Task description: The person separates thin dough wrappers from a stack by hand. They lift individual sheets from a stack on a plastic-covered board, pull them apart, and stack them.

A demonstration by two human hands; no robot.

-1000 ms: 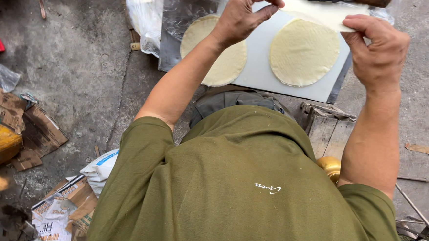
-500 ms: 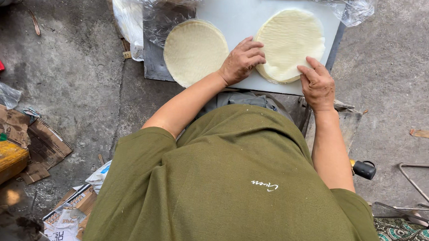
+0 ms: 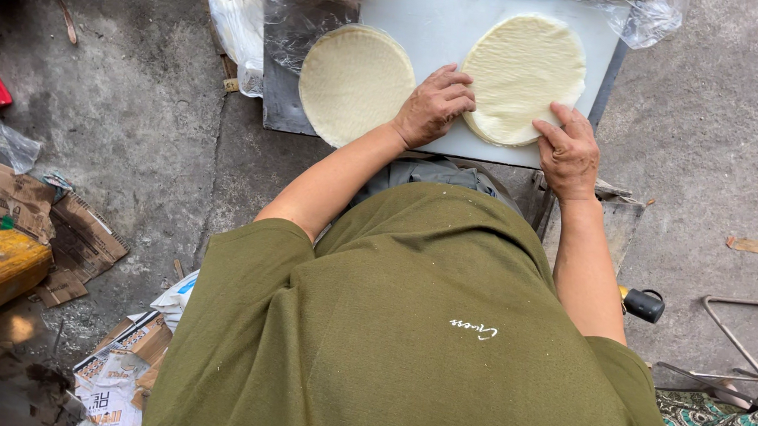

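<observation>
Left hand (image 3: 434, 106) and right hand (image 3: 566, 149), fingers flat, are pressing the round wrapper stack (image 3: 525, 74) at 7 and 5 o'clock; holding nothing.

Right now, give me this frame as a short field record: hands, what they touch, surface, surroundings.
left hand: fingers curled, resting on the left edge of the right dough round
right hand: fingertips on the lower right edge of the same round
right dough round: pale, flat, lying on the white board
left dough round: flat, untouched, partly off the board's left edge
white board: bears both rounds
plastic wrap: clear, bunched at the board's left
ground: grey concrete, torn cardboard at left
</observation>
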